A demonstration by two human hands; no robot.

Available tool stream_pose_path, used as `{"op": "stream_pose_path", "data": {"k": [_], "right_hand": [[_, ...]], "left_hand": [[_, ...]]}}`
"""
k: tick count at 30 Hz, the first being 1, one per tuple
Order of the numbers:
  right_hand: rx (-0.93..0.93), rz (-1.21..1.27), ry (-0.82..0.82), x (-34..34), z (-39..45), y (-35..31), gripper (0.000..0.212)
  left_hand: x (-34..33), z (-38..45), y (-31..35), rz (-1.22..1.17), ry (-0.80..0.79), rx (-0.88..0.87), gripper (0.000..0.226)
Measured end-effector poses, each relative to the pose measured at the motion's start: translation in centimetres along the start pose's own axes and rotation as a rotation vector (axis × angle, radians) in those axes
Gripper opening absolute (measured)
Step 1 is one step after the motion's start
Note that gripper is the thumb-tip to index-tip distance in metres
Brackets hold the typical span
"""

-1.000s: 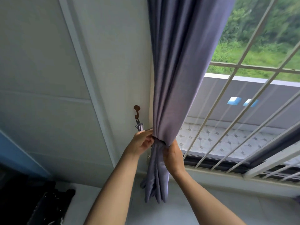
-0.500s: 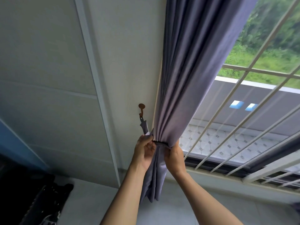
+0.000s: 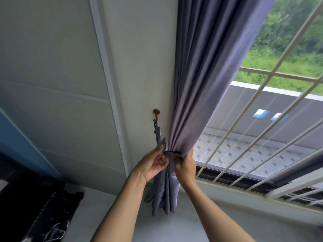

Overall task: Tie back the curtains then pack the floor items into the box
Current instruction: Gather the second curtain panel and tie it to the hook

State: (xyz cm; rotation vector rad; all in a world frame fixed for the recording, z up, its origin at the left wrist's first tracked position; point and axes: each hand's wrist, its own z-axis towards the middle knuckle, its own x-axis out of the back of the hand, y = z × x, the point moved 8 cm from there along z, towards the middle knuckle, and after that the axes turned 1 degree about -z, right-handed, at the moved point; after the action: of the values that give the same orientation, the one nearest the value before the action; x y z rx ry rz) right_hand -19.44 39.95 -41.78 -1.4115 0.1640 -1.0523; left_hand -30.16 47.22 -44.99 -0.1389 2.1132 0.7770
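A grey-purple curtain (image 3: 201, 84) hangs beside the window, gathered into a bunch at waist height. A tieback strap (image 3: 158, 135) of the same cloth hangs from a small brown wall hook (image 3: 156, 114) and runs as a dark band (image 3: 174, 153) around the bunch. My left hand (image 3: 153, 163) pinches the strap's end at the left of the bunch, palm turned toward me. My right hand (image 3: 186, 165) grips the band and the cloth at the bunch's right side. The curtain's tail (image 3: 164, 194) hangs loose below both hands.
A window with a white metal grille (image 3: 253, 137) fills the right side, its sill (image 3: 244, 194) below. A pale panelled wall (image 3: 70, 84) stands to the left. Dark items (image 3: 43, 210) lie on the floor at lower left, beside a blue edge (image 3: 22, 137).
The view has shifted, so the curtain sits further right. My left hand has turned palm-up and opened slightly at the strap. The band now shows around the bunch.
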Motion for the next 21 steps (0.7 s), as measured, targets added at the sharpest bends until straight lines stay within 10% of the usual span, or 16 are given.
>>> {"op": "stream_pose_path", "data": {"k": [10, 16, 21], "right_hand": [[-0.073, -0.094, -0.284, -3.2, -2.0, 4.0, 0.026], [-0.06, -0.103, -0.281, -3.7, -2.4, 3.6, 0.024], [-0.155, -0.148, -0.216, -2.4, -2.5, 4.8, 0.02]], "left_hand": [[0.7, -2.3, 1.6, 0.034, -0.107, -0.203, 0.057], [2.2, -3.2, 2.5, -0.197, -0.06, -0.198, 0.056], [1.5, -5.3, 1.4, 0.074, -0.108, -0.089, 0.036]]}}
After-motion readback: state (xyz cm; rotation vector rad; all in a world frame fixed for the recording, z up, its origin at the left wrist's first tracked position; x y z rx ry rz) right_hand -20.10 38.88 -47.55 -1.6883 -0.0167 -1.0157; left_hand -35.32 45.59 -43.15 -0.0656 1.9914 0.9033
